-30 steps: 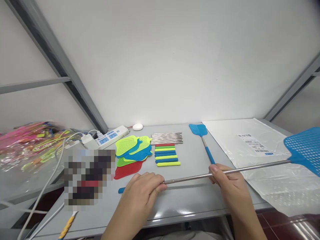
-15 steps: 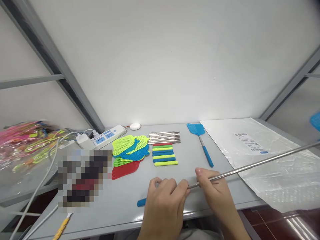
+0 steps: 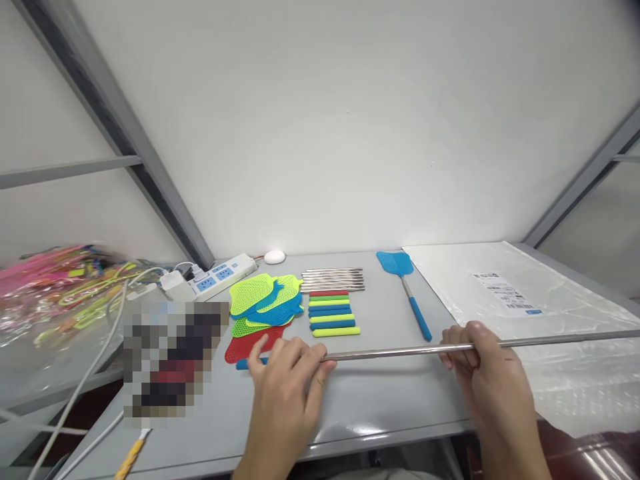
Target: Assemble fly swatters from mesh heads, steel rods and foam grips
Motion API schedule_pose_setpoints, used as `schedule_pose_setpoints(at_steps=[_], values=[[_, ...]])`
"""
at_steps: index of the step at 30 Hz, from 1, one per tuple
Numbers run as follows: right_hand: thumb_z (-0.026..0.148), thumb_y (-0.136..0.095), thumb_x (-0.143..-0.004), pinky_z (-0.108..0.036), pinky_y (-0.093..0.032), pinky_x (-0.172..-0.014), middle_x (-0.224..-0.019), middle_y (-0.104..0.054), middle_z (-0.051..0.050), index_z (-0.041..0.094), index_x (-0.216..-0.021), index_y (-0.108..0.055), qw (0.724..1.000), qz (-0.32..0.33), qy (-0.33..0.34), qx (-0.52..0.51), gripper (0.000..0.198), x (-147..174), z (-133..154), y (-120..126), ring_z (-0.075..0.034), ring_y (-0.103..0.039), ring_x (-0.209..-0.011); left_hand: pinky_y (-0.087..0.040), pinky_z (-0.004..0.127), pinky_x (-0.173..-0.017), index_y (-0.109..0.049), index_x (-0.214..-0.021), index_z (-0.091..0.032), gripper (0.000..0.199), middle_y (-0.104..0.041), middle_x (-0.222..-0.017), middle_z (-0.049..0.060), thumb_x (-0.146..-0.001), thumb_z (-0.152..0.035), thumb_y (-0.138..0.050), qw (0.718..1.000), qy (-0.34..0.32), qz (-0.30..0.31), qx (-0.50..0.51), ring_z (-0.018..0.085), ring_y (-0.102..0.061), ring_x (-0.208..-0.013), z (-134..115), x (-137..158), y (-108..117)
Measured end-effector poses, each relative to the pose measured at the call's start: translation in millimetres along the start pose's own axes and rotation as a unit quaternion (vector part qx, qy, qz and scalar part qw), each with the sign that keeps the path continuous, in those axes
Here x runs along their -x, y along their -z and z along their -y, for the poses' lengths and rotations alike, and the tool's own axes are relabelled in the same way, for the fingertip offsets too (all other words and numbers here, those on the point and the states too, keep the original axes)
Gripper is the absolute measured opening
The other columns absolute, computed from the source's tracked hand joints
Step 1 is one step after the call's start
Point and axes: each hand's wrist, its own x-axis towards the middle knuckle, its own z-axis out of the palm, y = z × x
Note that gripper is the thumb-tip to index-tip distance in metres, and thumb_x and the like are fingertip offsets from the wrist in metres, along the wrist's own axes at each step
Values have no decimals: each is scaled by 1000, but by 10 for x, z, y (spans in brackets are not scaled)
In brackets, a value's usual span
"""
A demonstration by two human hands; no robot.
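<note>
Because the left hand [image 3: 290, 383] gripped the blue handle [image 3: 243, 365], any pull on the metal rod [image 3: 390, 353] seemed best kept straight and even. The handle lay within the left hand's fingers, its end jutting leftward; the rod crossed between the hands, through the clasping fingers of the right hand [image 3: 493, 370], and over the white package [image 3: 450, 277].

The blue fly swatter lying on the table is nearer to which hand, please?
Right: the right hand is close to the fly swatter, off its near end to the right; the left hand is farther away, to its left.
</note>
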Motion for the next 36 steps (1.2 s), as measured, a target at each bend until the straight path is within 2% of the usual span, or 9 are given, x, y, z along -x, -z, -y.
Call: schedule_pose_setpoints(at_steps=[7, 13, 17, 19, 22, 25, 30, 33, 36], values=[[53, -47, -92, -29, -31, -57, -57, -35, 2, 22, -54, -35, 991, 86, -59, 81, 50, 278, -253, -239, -15, -39, -58, -15, 48, -103, -66, -87, -28, 9, -59, -73, -2, -86, -36, -62, 997, 37, -51, 47, 19, -53, -76, -219, 96, -200], [56, -49, -90, -28, -25, -53, -57, -30, 3, 21, -55, -35, 979, 128, -59, 144, 51, 306, -115, -262, -13, -33, -56, -13, 47, -104, -64, -79, -27, 17, -55, -64, -4, -91, -36, -56, 998, -42, -55, -12, 16, -51, -67, 17, 10, 18], [51, -53, -90, -29, -27, -53, -57, -35, 2, 20, -55, -41, 984, 94, -28, 149, 47, 278, -17, -84, -13, -35, -55, -16, 43, -103, -60, -78, -25, 21, -55, -64, -4, -92, -39, -55, 996, -79, -37, -13, 15, -52, -65, 188, -33, 143], [48, -56, -89, -29, -27, -53, -56, -37, 2, 20, -54, -42, 990, 45, -12, 136, 47, 244, -7, 39, -14, -36, -56, -17, 41, -102, -59, -76, -24, 22, -55, -64, -5, -92, -39, -55, 995, -86, -42, -10, 15, -53, -65, 273, -36, 164], [45, -62, -85, -30, -30, -54, -54, -34, 2, 21, -50, -38, 998, -20, 3, 63, 48, 175, -14, 173, -15, -39, -57, -20, 40, -99, -58, -77, -24, 22, -57, -65, -4, -92, -39, -54, 994, -88, -60, -7, 16, -54, -66, 414, -32, 188], [41, -66, -83, -30, -33, -55, -55, -32, 3, 22, -49, -36, 999, -38, -8, -14, 49, 112, -10, 166, -15, -39, -58, -22, 41, -97, -57, -78, -24, 22, -60, -68, -3, -93, -38, -51, 995, -78, -67, -4, 18, -55, -67, 499, -22, 195], [45, -62, -86, -27, -30, -48, -56, -22, 7, 22, -54, -31, 988, -72, -53, -126, 50, 61, -57, -55, -11, -27, -51, -25, 41, -86, -57, -79, -23, 22, -61, -72, 0, -90, -42, -54, 996, -30, -80, -12, 21, -54, -72, 274, 30, 13], [47, -64, -84, -27, -30, -48, -55, -23, 7, 23, -55, -34, 992, -54, -81, -77, 48, 78, -181, -167, -11, -27, -51, -24, 42, -86, -58, -84, -23, 23, -62, -75, 1, -86, -46, -60, 999, -6, -49, -14, 22, -54, -76, 24, 58, -128], [49, -60, -85, -28, -31, -50, -56, -25, 6, 23, -54, -32, 995, -32, -83, -38, 49, 122, -283, -230, -12, -30, -53, -24, 44, -88, -60, -91, -24, 25, -64, -80, 2, -85, -49, -61, 1000, 10, -21, -4, 24, -55, -81, -54, 62, -168]])
